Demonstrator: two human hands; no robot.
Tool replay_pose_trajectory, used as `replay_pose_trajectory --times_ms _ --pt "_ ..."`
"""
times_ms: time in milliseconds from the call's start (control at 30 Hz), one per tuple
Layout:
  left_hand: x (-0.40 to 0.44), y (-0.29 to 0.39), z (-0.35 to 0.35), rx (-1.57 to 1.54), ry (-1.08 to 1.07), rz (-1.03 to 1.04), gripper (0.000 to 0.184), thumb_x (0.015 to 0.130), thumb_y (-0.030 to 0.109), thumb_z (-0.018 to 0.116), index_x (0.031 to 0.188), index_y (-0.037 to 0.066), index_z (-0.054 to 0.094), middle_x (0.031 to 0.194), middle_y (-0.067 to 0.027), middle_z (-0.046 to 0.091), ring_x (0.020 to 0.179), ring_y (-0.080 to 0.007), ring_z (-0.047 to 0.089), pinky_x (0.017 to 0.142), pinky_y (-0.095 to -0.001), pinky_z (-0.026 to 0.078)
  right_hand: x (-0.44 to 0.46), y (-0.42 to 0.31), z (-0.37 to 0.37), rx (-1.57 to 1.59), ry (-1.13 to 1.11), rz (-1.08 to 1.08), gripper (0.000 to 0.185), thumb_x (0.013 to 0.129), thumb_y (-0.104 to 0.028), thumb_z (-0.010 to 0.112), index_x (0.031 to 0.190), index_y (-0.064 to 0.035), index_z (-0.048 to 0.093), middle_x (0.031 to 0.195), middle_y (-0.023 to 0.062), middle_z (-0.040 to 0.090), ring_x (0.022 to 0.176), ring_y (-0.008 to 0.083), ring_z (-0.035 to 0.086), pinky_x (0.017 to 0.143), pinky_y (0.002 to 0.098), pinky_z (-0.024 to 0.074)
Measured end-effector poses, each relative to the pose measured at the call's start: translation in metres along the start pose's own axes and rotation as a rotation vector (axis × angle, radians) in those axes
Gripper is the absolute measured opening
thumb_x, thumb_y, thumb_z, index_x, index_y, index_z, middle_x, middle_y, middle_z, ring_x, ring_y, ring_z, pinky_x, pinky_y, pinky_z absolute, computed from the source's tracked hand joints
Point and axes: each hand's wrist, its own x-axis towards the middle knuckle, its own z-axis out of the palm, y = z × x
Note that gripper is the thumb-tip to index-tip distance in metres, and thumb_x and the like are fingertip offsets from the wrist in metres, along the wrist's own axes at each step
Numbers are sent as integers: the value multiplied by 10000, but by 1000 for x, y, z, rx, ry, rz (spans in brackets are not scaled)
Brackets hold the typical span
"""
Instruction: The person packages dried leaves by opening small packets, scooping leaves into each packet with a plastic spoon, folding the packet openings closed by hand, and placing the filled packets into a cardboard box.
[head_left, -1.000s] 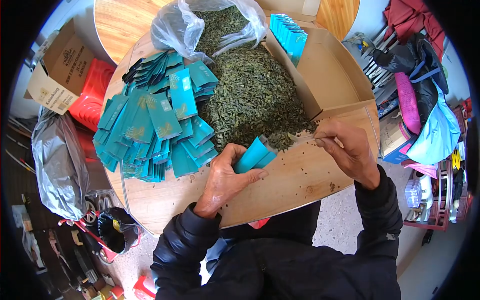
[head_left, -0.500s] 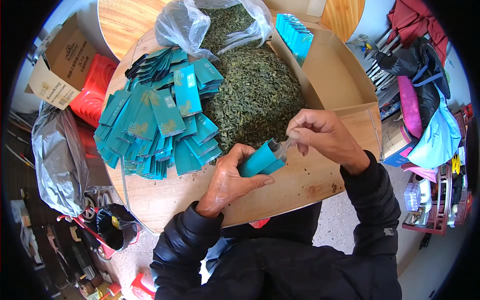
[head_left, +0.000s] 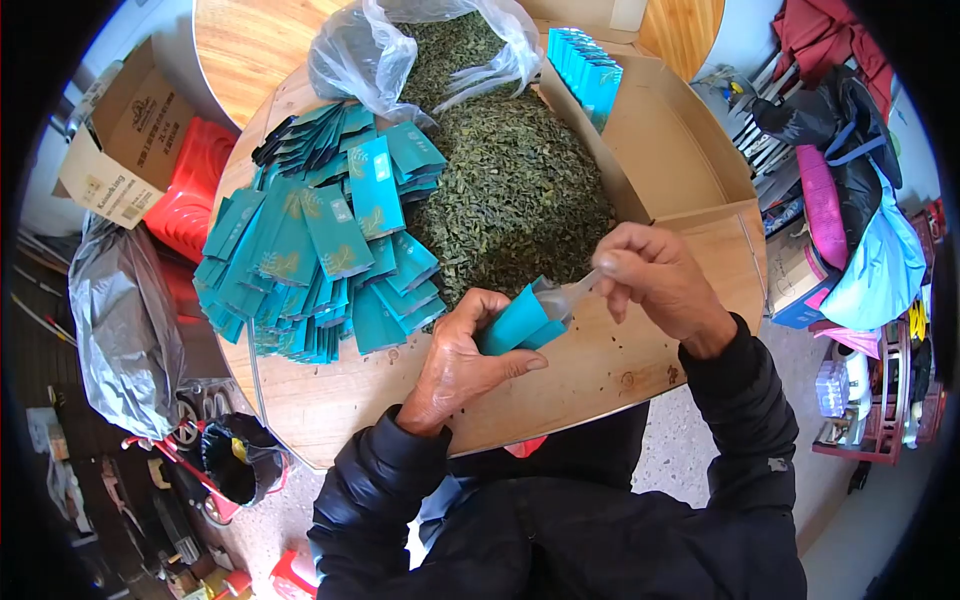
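My left hand (head_left: 462,352) is wrapped round a teal foil tea packet (head_left: 520,322), its mouth tilted up to the right. From that mouth a thin clear plastic inner bag (head_left: 577,291) sticks out, and my right hand (head_left: 655,280) pinches its outer end between thumb and fingers. Beyond both hands lies a big heap of loose dried tea leaves (head_left: 520,180), spilling from a clear plastic bag (head_left: 365,60). To the left, flat teal packets (head_left: 300,250) are piled in overlapping layers.
A cardboard tray (head_left: 690,150) at the back right holds a row of upright teal packets (head_left: 583,75). Tea crumbs are scattered on the round wooden table (head_left: 510,412). A cardboard box (head_left: 130,140) and red stools (head_left: 195,190) stand at the left.
My right hand has moved slightly up and to the right, drawing the clear plastic further out of the packet. My left hand keeps its hold.
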Motion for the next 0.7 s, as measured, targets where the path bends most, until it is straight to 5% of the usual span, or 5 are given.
replay_pose_trajectory --times_ms 333,400,433,500,700 --pt "-2 6 0 -188 45 -66 487 814 62 873 1204 38 582 1055 -33 687 936 -109 648 851 -310 560 -34 -25 -49 -42 170 -153 143 1048 -127 644 977 -3 651 800 50 689 622 122 654 560 271 549" --pt "-2 9 1 -212 48 -32 468 827 88 864 1198 38 583 1042 -37 686 920 -115 651 833 -313 563 -37 -29 -60 -639 36 -58 151 1026 -130 669 949 -2 650 787 59 678 655 128 665 585 290 529" --pt "-2 9 1 -232 55 1 450 840 114 855 1191 39 583 1029 -40 685 904 -120 654 814 -315 566 -38 -30 -60 -641 39 -59 151 1026 -130 669 949 -2 650 787 59 678 655 128 665 585 290 529" --pt "-2 6 0 -247 56 8 459 854 187 860 1186 36 581 1013 -47 685 886 -125 655 795 -313 562 -40 -30 -56 -1123 -68 -159 152 992 -124 693 935 5 636 800 109 662 707 223 688 644 348 519" --pt "-1 -1 -2 -270 58 42 563 885 424 854 1169 28 572 975 -70 690 843 -137 659 748 -299 545 -15 -3 -39 -1289 13 -401 102 965 -78 691 966 -5 620 892 172 652 852 400 652 730 423 516"
